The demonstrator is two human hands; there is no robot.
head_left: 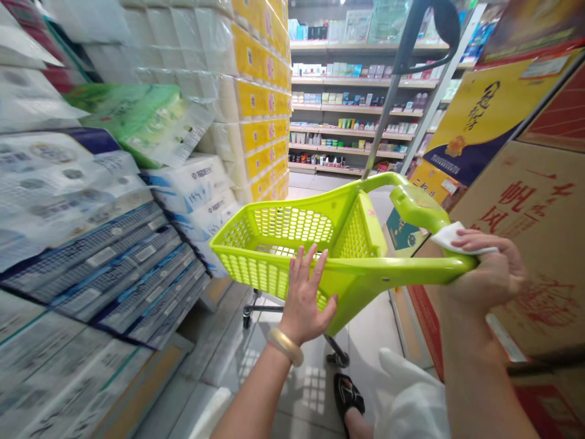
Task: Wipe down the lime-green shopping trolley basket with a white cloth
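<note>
A lime-green shopping cart (361,286) with a perforated plastic basket stands crosswise in front of me. My left hand (307,292), with a bangle at the wrist, lies with spread fingers against the basket's near side. At the handle's right corner my right hand (489,274) is closed round a white cloth (461,239), which is pressed on the handle (429,210). The cloth looks like a folded wipe or tissue; I cannot tell which. No goods show in the visible part of the basket.
Stacked tissue packs (100,213) line the left side, with a tall yellow-and-white stack (260,103) behind. Cardboard cartons (525,219) stand close on the right. Shelves of small boxed goods (356,97) fill the back. A grey pole (386,122) rises behind the cart.
</note>
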